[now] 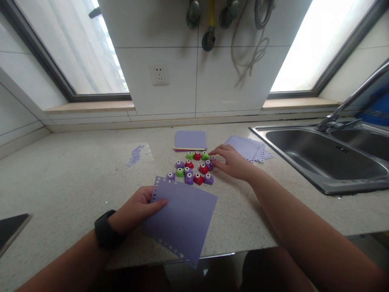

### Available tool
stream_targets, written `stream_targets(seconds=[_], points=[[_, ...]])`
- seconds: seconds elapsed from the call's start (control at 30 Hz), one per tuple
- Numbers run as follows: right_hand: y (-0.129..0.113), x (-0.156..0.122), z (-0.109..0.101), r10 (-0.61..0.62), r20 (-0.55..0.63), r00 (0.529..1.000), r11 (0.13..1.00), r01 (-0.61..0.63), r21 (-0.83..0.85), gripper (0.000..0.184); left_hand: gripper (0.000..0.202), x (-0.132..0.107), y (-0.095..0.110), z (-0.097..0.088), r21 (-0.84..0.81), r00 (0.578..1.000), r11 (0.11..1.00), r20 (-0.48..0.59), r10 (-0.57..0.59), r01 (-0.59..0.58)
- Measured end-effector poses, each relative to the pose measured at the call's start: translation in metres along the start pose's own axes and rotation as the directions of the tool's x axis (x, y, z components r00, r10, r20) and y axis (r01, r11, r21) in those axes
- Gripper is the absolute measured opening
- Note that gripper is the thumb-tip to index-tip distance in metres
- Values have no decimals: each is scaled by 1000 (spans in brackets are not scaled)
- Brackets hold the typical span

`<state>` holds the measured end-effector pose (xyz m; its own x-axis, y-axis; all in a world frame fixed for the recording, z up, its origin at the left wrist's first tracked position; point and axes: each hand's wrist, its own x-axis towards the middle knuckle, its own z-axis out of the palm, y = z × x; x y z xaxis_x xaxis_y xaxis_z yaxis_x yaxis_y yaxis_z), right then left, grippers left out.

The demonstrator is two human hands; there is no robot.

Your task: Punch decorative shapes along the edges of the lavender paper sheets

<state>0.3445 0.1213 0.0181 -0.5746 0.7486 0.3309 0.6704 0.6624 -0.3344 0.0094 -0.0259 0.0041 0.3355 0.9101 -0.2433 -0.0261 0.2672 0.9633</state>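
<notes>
My left hand (146,207) grips a purple sheet of paper (185,215) by its left edge, thumb on top. Small punched holes run along the sheet's left and lower edges; its near corner reaches past the counter's front edge. Beyond the sheet stand several small craft paper punches in purple, red and green, such as a red punch (198,179) and a green punch (180,172). At the right of this group, my right hand (232,162) has its thumb and forefinger around a purple punch (213,158), which they partly hide.
A neat stack of coloured paper (190,140) lies behind the punches. Punched purple sheets (246,148) are fanned out to its right. Purple paper bits (135,156) form a small pile at left. A steel sink (322,156) with a faucet (331,117) occupies the right side.
</notes>
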Motion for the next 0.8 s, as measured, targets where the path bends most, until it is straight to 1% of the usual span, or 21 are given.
stream_targets(seconds=[0.07, 0.13, 0.2, 0.27, 0.37, 0.43, 0.47, 0.5, 0.53, 0.6, 0.67, 0.7, 0.77, 0.8], points=[[-3, 0, 4, -9, 42, 999, 999, 10, -32, 33, 29, 0, 2, 1, 6, 1000, 1000, -1, -5, 5], [-5, 0, 8, 7, 76, 997, 998, -3, -61, 35, 30, 0, 2, 1, 13, 1000, 1000, -10, -12, 13], [-7, 1, 10, 30, 81, 996, 997, -24, -79, 33, 30, 0, 3, 2, 27, 1000, 999, -18, -18, 19], [-7, 2, 10, 29, 53, 998, 997, -25, -73, 28, 30, 1, 2, 2, 41, 1000, 999, -24, -17, 18], [-7, 2, 6, 22, -44, 999, 1000, -21, 23, 24, 29, 2, 2, 2, 56, 999, 998, -36, -8, 10], [-9, 2, 2, 96, -108, 990, 979, -74, 191, 26, 29, 3, 2, 3, 67, 999, 998, -47, 1, 3], [-10, 2, 1, 152, -125, 981, 945, -107, 310, 28, 30, 3, 2, 3, 71, 999, 997, -52, 4, -1], [-13, 2, 0, 201, -132, 971, 890, -125, 439, 31, 31, 3, 2, 4, 75, 998, 997, -55, 7, -3], [-16, 2, 0, 234, -132, 963, 815, -121, 566, 33, 32, 3, 2, 4, 77, 998, 997, -57, 9, -5], [-25, 1, 0, 256, -116, 960, 637, -77, 767, 36, 34, 2, 2, 5, 80, 998, 997, -58, 10, -5], [-36, 1, 2, 241, -82, 967, 459, -39, 888, 36, 35, 2, 2, 5, 94, 998, 996, -69, 15, -8], [-42, 0, 2, 239, -52, 970, 383, -45, 923, 36, 35, 2, 2, 5, 105, 997, 994, -76, 20, -12], [-53, -1, 4, 241, 23, 970, 263, -89, 961, 33, 34, 2, 2, 5, 133, 996, 991, -89, 34, -22], [-58, -2, 4, 247, 41, 968, 218, -97, 971, 29, 33, 2, 2, 5, 151, 995, 988, -91, 39, -25]])
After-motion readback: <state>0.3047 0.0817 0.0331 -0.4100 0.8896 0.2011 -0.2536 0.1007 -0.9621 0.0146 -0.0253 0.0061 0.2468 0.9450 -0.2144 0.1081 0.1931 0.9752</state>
